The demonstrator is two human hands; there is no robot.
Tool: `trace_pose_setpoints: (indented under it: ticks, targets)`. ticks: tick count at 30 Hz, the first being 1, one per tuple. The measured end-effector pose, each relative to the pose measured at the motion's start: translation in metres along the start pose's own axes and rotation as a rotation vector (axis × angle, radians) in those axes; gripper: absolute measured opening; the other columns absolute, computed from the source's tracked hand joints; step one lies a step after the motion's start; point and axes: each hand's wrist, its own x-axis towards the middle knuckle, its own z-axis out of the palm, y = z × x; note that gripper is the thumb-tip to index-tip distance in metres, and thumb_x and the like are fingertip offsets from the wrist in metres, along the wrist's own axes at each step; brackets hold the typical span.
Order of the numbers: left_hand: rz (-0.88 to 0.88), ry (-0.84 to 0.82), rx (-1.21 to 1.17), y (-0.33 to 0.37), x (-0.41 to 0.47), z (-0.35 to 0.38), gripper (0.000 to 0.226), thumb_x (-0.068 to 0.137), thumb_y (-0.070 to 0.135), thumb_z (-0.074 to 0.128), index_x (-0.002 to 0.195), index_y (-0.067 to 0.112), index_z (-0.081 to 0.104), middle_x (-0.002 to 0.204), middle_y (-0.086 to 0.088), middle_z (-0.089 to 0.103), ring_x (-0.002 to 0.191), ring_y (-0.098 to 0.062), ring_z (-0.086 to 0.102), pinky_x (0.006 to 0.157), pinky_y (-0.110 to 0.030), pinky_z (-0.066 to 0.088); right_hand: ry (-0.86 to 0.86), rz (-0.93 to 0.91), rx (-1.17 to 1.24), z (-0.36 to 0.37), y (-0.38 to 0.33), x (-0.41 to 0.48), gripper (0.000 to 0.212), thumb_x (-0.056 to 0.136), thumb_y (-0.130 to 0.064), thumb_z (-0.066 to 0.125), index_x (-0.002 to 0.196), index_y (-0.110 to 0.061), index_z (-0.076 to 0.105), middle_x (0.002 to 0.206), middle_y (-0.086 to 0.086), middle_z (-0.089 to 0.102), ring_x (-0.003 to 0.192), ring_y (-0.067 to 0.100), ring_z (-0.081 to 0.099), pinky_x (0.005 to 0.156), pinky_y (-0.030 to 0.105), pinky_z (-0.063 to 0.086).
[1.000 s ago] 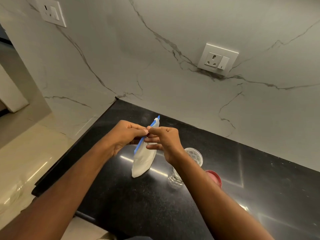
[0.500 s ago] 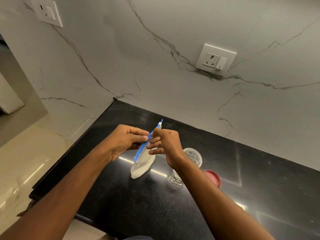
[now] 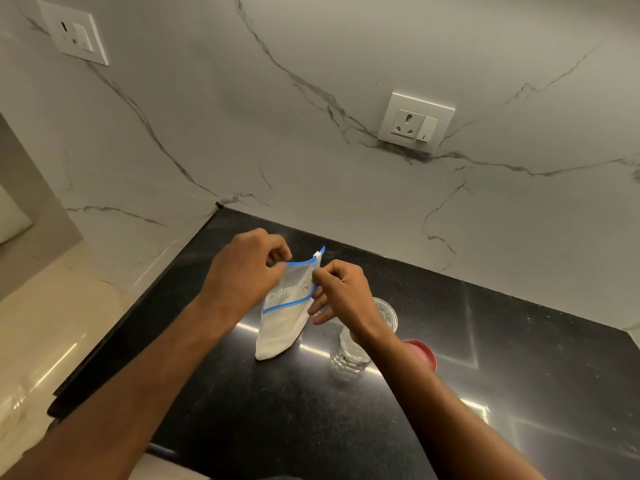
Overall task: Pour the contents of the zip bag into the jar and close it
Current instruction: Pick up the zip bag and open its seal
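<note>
A clear zip bag (image 3: 282, 323) with a blue zip strip and white powder in its lower half stands on the black counter (image 3: 277, 410). Its mouth is pulled apart. My left hand (image 3: 244, 271) pinches the far lip of the bag. My right hand (image 3: 341, 292) pinches the near lip, with the white slider at the top corner. A clear glass jar (image 3: 353, 351) stands open just right of the bag, partly hidden behind my right wrist. Its red lid (image 3: 424, 353) lies flat on the counter to the jar's right.
A marble-patterned wall (image 3: 346, 168) rises behind the counter, with a socket plate (image 3: 415, 123) above the jar and another socket plate (image 3: 74, 32) at the upper left. The counter's left edge drops to a beige floor (image 3: 41, 334).
The bag's mouth, pinched together before, is now pulled open. My left hand moved up and back with one lip, my right hand stayed on the other.
</note>
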Motion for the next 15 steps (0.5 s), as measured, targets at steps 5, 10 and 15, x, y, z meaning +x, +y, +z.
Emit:
trace_pose_setpoints:
  ticks: [5,10,15]
  targets:
    - [-0.151,-0.284,-0.079,0.026,0.007,0.018,0.035,0.108,0.036,0.055,0.086,0.019,0.075,0.076,-0.004,0.069,0.062,-0.008,0.059,0.058,-0.019,0.043,0.017,-0.074,-0.044,0.004,0.001,-0.005,0.019,0.104,-0.029,0.059,0.094,-0.015,0.065,0.087,0.008,0.074,0.064,0.016,0.074,0.058,0.037,0.066]
    - [-0.323,-0.376,-0.248,0.033,0.023,0.023,0.064,0.104,0.058,0.050,0.082,0.004,0.077,0.077,-0.015,0.076,0.067,-0.020,0.069,0.074,-0.034,0.059,-0.009,-0.186,-0.128,0.009,0.003,-0.012,0.015,0.106,-0.018,0.052,0.108,-0.013,0.065,0.092,0.003,0.073,0.070,0.016,0.073,0.059,0.033,0.064]
    - [-0.239,-0.311,-0.216,0.038,0.034,0.019,0.036,0.105,0.031,0.062,0.084,0.007,0.078,0.081,-0.014,0.075,0.082,-0.029,0.075,0.078,-0.036,0.061,0.011,-0.218,-0.122,0.003,0.000,-0.013,0.012,0.105,-0.023,0.058,0.106,-0.017,0.067,0.101,0.005,0.072,0.073,0.013,0.071,0.061,0.028,0.061]
